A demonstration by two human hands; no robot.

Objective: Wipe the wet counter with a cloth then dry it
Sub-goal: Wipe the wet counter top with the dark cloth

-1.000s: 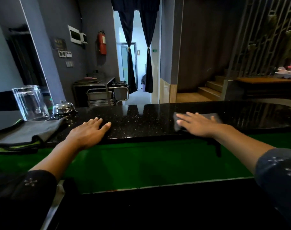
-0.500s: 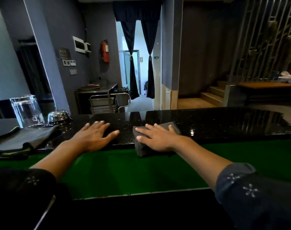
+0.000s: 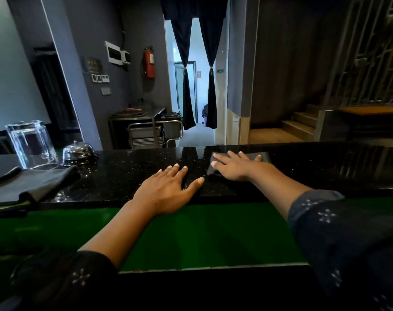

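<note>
Counter: a long slab of polished black stone (image 3: pixel 128 176) flecked with pale specks, glossy enough to mirror the doorway behind it; its near edge drops to a flat green ledge (image 3: pixel 191 234).
Cloth: a small dark grey cloth (image 3: pixel 264 156), soft and matte, folded roughly square, lying flat on the counter toward its far edge, right of the middle.
Right hand: the right hand (image 3: pixel 236 168) lies palm down on the cloth with fingers straight and spread, pressing it to the stone (nothing is gripped); the forearm reaches in from a dark sleeve with small pale flower marks (image 3: pixel 325 215).
Left hand: the left hand (image 3: pixel 168 193) rests flat on bare stone at the counter's near edge, just beside the cloth, fingers extended, thumb splayed right, holding nothing.
Left end of the counter: a larger folded grey cloth (image 3: pixel 31 185) with a yellow-green trim; behind it a clear, thick-walled glass vessel (image 3: pixel 31 144) and a domed chrome bell (image 3: pixel 79 151).
</note>
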